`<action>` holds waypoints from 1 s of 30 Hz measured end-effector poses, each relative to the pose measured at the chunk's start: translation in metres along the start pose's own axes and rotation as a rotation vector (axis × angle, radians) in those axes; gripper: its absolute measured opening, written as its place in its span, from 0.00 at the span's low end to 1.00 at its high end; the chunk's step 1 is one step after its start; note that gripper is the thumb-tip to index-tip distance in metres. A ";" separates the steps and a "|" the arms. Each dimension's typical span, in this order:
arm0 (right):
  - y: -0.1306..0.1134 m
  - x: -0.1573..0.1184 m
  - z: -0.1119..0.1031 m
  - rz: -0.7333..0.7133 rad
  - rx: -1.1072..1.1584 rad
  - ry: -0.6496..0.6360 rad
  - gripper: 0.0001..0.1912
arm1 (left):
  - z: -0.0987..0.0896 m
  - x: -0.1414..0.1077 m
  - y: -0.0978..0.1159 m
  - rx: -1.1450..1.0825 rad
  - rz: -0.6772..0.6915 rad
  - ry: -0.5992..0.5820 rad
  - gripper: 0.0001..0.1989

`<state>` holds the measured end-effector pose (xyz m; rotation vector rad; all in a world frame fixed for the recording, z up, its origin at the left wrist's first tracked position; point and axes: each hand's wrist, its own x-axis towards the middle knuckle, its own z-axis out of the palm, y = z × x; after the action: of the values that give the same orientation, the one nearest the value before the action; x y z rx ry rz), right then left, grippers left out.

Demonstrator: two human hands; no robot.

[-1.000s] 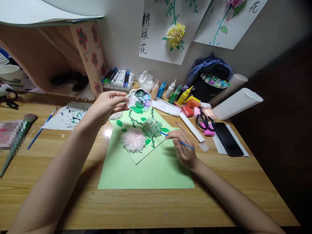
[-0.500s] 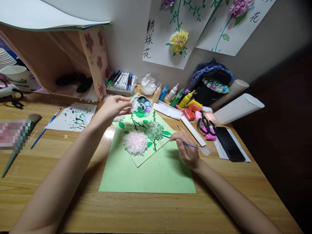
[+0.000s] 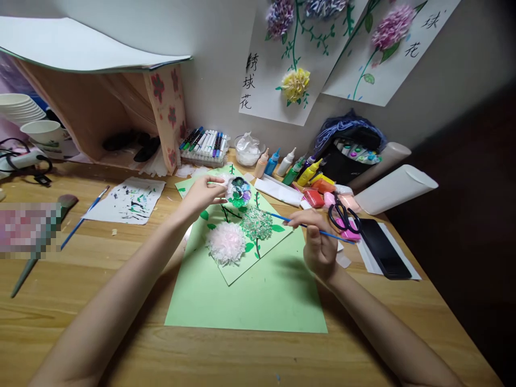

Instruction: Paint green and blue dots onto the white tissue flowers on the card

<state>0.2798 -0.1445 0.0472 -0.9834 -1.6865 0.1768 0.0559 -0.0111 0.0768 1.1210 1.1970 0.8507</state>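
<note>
My left hand [image 3: 207, 194] grips the rim of a flower-shaped paint palette [image 3: 239, 192], smeared with green, dark and purple paint, over the top part of the artwork. Between the fingers of my right hand [image 3: 318, 242] is a thin blue paintbrush [image 3: 296, 221]; its tip lies close to the upper edge of a green-and-white ruffled flower [image 3: 257, 223], and I cannot tell if it touches. A pale pink ruffled flower [image 3: 226, 244] sits beside it. Both are on a light green card [image 3: 229, 275] with painted leaves and dark stems, lying on a larger green sheet [image 3: 245, 306].
Paint bottles [image 3: 288, 165], clay packs [image 3: 314, 198], scissors [image 3: 344, 215] and a phone [image 3: 382, 249] are on the right. At left lie a paint-stained tissue [image 3: 128, 200], another blue brush [image 3: 85, 217] and a large brush [image 3: 44, 242]. Markers [image 3: 205, 145] stand behind.
My right hand has lifted the brush up and away, so its tip moved from the green-and-white flower's right side to its upper edge. The palette tilted slightly; the camera view shifted.
</note>
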 end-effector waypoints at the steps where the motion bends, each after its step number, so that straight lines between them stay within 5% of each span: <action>1: 0.000 0.004 0.003 0.038 0.021 -0.001 0.17 | 0.001 0.000 -0.002 -0.004 0.004 -0.027 0.08; 7: 0.005 0.013 0.015 0.203 0.084 -0.041 0.16 | 0.008 -0.005 -0.001 0.032 -0.021 -0.088 0.09; 20: 0.009 0.015 0.013 0.278 0.155 0.033 0.18 | 0.010 -0.009 0.002 0.076 0.003 -0.114 0.13; 30: 0.008 0.020 0.008 0.244 0.142 -0.080 0.18 | 0.013 -0.014 0.006 0.087 0.003 -0.132 0.10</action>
<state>0.2768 -0.1231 0.0544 -1.0842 -1.5984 0.4968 0.0661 -0.0254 0.0864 1.2313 1.1316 0.7212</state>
